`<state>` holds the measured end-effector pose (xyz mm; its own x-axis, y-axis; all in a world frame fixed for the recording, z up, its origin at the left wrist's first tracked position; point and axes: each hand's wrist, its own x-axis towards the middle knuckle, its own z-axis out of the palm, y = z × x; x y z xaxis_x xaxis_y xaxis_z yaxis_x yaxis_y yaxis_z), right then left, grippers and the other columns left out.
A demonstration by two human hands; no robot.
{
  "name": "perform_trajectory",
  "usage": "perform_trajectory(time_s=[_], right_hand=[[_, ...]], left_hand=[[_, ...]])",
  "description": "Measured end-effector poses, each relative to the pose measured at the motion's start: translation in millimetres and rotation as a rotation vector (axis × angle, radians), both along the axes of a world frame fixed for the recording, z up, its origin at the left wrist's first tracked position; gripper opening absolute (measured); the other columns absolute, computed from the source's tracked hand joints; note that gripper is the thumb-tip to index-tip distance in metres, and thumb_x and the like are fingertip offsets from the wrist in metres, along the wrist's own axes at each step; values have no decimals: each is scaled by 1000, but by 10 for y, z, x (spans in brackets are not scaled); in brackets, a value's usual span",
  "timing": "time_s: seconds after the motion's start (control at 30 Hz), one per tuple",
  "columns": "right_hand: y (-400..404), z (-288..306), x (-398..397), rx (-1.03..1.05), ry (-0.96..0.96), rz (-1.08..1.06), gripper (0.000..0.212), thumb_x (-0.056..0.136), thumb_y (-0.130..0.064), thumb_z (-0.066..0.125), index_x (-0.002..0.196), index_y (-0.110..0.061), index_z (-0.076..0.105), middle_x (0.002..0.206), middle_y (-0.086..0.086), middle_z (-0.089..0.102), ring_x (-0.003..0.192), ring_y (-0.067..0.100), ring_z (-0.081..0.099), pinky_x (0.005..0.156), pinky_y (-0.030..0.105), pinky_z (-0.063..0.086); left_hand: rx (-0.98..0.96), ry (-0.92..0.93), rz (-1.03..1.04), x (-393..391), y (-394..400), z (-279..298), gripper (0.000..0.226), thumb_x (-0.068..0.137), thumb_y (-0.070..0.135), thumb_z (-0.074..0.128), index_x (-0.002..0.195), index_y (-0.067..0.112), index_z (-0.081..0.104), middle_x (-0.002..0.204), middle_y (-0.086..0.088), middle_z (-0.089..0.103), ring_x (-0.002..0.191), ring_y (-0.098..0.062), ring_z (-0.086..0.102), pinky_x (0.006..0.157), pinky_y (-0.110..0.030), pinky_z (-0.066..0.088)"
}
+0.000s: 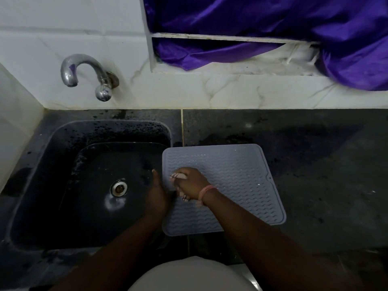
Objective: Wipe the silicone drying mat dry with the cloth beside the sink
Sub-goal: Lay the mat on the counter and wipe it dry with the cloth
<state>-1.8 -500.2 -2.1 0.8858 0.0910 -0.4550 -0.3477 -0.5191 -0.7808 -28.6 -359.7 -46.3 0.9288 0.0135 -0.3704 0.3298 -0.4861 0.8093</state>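
At nine o'clock from the middle of the counter sits the black sink [37, 185], its walls beaded with water, and a chrome tap [88, 74] curves off the tiled wall at eleven o'clock above it. The left hand [156, 196] reaches over the sink's right edge with its fingers out fairly straight along the left border of the mat, holding nothing that I can see; whether it presses on the border I cannot tell. Just beside it, at its three o'clock, the right hand [192, 183] has its fingers curled round a bunched pale cloth [179, 176] with dark markings and bears it down on the left part of the grey silicone drying mat [235, 171]. A pink band [206, 191] circles that wrist. The mat lies flat on the dark counter [325, 175], touching the sink's right rim. At one o'clock, purple fabric [273, 22] hangs from a wall recess.
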Motion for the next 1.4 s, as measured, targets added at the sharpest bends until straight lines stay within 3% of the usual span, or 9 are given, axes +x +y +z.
perform_trajectory(time_s=[0.1, 0.2, 0.37, 0.5, 0.63, 0.7, 0.83, 0.93, 1.4], right_hand=[[-432, 59, -186, 232, 15, -341, 13, 93, -26, 65, 100, -18, 72, 99, -1, 73, 90, 11, 67, 80, 25, 54], [-942, -2, -404, 333, 50, -596, 14, 94, -28, 63, 98, -18, 73, 99, 3, 75, 93, 20, 70, 84, 34, 57], [-1585, -184, -720, 477, 95, -917, 54, 70, -48, 77, 105, -7, 74, 102, 12, 76, 97, 33, 72, 90, 49, 57], [-1897, -138, -810, 267, 10, -932, 50, 79, -17, 80, 120, -3, 55, 104, 17, 67, 84, 30, 67, 68, 28, 52], [-2038, -196, -694, -115, -122, -775, 50, 88, -6, 65, 136, -10, 50, 128, 13, 59, 112, 29, 58, 92, 27, 44], [-2028, -224, -633, -251, -124, -753, 36, 92, -8, 58, 128, -6, 60, 126, 15, 62, 116, 32, 58, 99, 29, 42], [-1944, -239, -532, -483, -139, -626, 19, 92, -4, 52, 95, 6, 67, 100, 24, 69, 95, 37, 65, 81, 33, 47], [-1934, -129, -446, -455, -40, -655, 21, 90, -3, 54, 70, -1, 55, 92, 21, 68, 86, 33, 65, 68, 28, 45], [-1208, -103, -267, -234, 35, -730, 32, 85, -8, 59, 55, -12, 48, 59, 0, 54, 59, 18, 54, 55, 23, 42]], left_hand=[[-15, 13, 27, 32, 0, -50, 105, 81, 26, 82, 160, 19, 14, 142, -7, 55, 125, -24, 56, 103, -43, 46], [58, -60, -34, -12, -45, -44, 68, 82, 30, 79, 142, 19, 47, 130, -3, 61, 121, -27, 59, 92, -36, 47], [545, -283, -250, -76, -46, -130, 44, 81, 35, 68, 123, 20, 66, 134, -10, 59, 124, -31, 51, 104, -42, 36], [633, -284, -422, -177, -103, -128, 59, 73, 42, 60, 125, 15, 66, 133, -12, 61, 124, -32, 54, 106, -41, 35], [620, -203, -476, -230, -100, -89, 67, 83, 35, 69, 146, 18, 50, 153, -12, 43, 137, -33, 43, 115, -41, 34], [608, -177, -503, -230, -102, -68, 71, 85, 33, 72, 149, 19, 45, 158, -12, 36, 141, -32, 39, 117, -39, 33], [647, -117, -577, -222, -110, -12, 78, 86, 35, 70, 155, 22, 35, 164, -10, 23, 145, -31, 35, 117, -37, 32], [683, -107, -601, -216, -139, 29, 80, 87, 36, 69, 156, 23, 31, 165, -10, 22, 144, -31, 36, 116, -37, 32], [781, -133, -536, -233, -148, 92, 80, 81, 55, 70, 151, 41, 35, 162, 2, 27, 142, -31, 32, 112, -49, 34]])
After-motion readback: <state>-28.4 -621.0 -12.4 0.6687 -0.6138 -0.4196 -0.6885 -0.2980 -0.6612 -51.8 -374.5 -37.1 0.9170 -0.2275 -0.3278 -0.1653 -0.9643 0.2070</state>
